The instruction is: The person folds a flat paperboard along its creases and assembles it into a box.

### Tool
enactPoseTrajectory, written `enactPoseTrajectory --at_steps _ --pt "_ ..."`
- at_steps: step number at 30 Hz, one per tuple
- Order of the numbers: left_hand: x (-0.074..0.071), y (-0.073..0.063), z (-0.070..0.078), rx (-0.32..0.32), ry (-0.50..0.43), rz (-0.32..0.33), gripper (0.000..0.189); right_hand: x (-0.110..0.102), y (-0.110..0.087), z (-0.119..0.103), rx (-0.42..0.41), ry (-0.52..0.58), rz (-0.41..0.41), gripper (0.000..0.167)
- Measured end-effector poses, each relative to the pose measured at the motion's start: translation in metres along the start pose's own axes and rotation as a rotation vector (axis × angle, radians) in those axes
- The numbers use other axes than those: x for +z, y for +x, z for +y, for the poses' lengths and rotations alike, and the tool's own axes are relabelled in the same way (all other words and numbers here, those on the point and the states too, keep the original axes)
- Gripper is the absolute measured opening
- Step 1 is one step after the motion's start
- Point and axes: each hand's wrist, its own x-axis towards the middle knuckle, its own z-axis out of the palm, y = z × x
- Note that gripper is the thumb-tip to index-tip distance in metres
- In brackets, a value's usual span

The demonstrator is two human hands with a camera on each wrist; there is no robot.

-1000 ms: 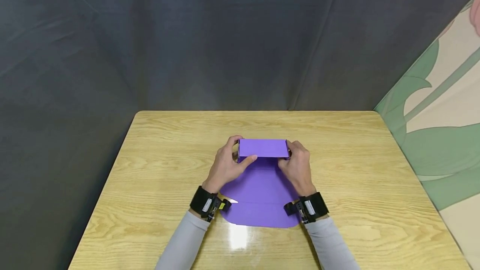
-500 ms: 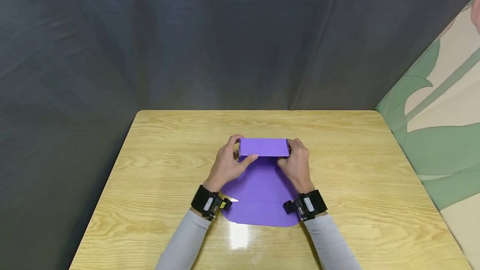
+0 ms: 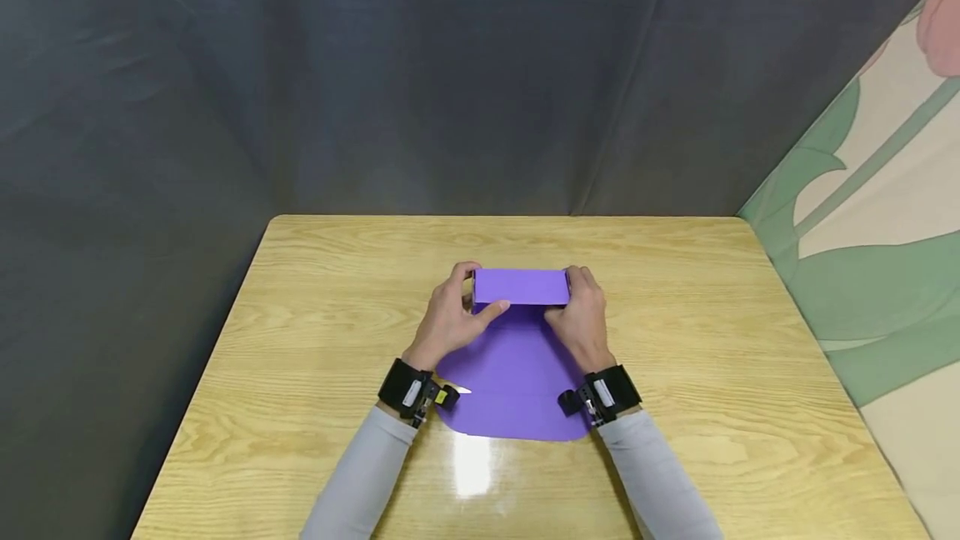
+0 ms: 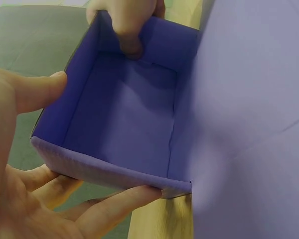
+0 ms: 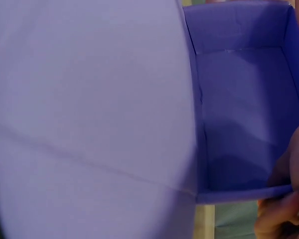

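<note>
A purple cardboard box (image 3: 522, 287) is held on its side near the middle of the table, its hollow facing the person. Its long lid (image 3: 517, 369) hangs open and slopes toward the near side. My left hand (image 3: 450, 319) grips the box's left end, thumb along the upper wall and fingers against the outer face. At the opposite end, my right hand (image 3: 583, 315) pinches the wall, with the thumb (image 4: 132, 45) inside and the fingers outside, as the left wrist view shows. Both wrist views show a bare box floor (image 5: 239, 114). The underside of the box is hidden.
The light wooden table (image 3: 322, 315) has its far edge against a dark grey curtain (image 3: 450, 82). A flower-patterned cloth (image 3: 885, 298) hangs along the right side. Each wrist carries a black camera strap (image 3: 405, 390).
The head view has shifted slightly, so table, box and hands sit a little higher and further left in the picture. Both hands keep their hold on the box.
</note>
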Motion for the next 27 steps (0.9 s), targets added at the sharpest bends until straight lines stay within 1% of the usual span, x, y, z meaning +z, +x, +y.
enactPoseTrajectory --at_steps 6,9,13,17,22,27 --pt "0.002 -0.005 -0.006 -0.058 0.005 0.000 0.074 0.005 -0.004 0.007 0.017 0.019 -0.118 0.047" --pt "0.003 -0.008 -0.008 -0.060 0.010 -0.010 0.074 0.006 -0.006 0.010 0.022 0.026 -0.144 0.046" --pt "0.003 -0.009 -0.007 -0.055 0.009 -0.024 0.074 0.008 -0.009 0.011 0.025 0.024 -0.130 0.044" --pt "0.001 -0.008 -0.004 -0.054 0.004 -0.013 0.075 0.008 -0.007 0.009 0.007 0.021 -0.098 0.043" --pt "-0.001 -0.002 0.000 -0.045 0.006 -0.008 0.076 0.006 -0.001 0.009 -0.010 0.009 -0.063 0.045" --pt "0.000 0.006 0.006 -0.039 0.021 -0.014 0.075 0.003 0.005 0.011 -0.005 -0.005 -0.026 0.046"
